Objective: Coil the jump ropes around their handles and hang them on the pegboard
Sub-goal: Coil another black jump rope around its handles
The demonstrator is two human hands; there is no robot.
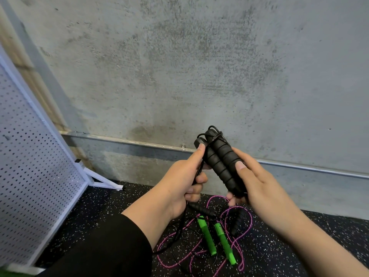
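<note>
Your right hand fingers grip the paired black handles; your left hand fingers pinch the black cord just beside them. Keep tension, laying each wrap snug against the last.

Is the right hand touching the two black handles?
Touching. The head view shows the right hand wrapped round the black handles, thumb pressed on the front one, fingers curled under their lower ends.
</note>
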